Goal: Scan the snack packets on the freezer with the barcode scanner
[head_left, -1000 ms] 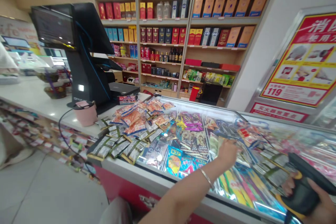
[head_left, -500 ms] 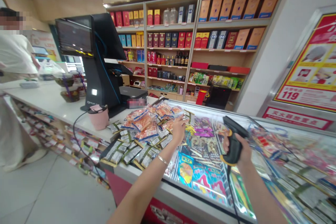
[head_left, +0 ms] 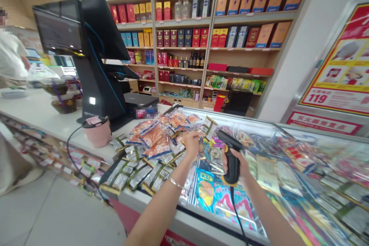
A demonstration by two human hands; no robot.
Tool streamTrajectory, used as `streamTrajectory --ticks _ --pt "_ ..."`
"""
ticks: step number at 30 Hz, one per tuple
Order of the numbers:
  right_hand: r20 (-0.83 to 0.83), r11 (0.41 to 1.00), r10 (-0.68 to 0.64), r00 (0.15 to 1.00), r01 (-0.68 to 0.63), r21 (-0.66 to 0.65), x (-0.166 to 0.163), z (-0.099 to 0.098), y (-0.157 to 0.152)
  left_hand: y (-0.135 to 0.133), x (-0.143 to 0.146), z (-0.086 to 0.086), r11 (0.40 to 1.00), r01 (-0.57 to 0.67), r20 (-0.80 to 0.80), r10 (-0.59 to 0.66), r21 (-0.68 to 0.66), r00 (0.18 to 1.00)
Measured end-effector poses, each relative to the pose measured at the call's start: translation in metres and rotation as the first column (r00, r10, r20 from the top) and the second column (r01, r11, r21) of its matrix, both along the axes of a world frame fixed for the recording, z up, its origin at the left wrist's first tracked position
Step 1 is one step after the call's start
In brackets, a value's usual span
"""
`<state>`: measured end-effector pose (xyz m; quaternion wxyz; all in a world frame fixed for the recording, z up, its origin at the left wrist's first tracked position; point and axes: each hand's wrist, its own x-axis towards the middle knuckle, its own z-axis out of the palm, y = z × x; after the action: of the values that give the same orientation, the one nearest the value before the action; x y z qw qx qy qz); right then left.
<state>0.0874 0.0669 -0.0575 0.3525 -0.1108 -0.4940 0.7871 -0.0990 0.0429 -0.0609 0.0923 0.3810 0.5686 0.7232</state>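
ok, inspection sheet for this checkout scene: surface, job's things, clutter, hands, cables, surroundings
Surface: glass freezer lid beside a white counter.
Job's things: black barcode scanner; small snack packet lifted off the pile.
Clutter: orange snack packets and green-edged packets heaped on the lid's left end; pink cup.
Hands: left hand pinches the small packet; right hand grips the scanner handle.
Cables: scanner cord hangs off the lid's front edge; black lead droops over the counter edge.
Surroundings: till terminal, shelves of boxed goods, a person at far left.
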Motion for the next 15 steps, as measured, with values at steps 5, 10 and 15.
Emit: streamTrajectory --ticks 5,10,15 --pt "-0.003 0.999 -0.033 0.999 0.033 0.026 -0.0021 0.0046 -0.0036 -0.0043 0.0004 0.0057 1.0 -0.024 -0.029 0.024 -0.003 0.999" --pt "0.021 0.998 -0.065 0.998 0.065 -0.013 -0.0006 0.0039 -0.0027 -0.0054 0.0015 0.0051 0.993 -0.096 -0.055 0.092 -0.064 0.994" --pt "0.026 0.998 -0.061 0.998 0.061 -0.009 0.0001 0.0053 -0.0044 -0.003 -0.0019 0.0008 0.983 -0.164 -0.04 0.161 -0.077 0.986"
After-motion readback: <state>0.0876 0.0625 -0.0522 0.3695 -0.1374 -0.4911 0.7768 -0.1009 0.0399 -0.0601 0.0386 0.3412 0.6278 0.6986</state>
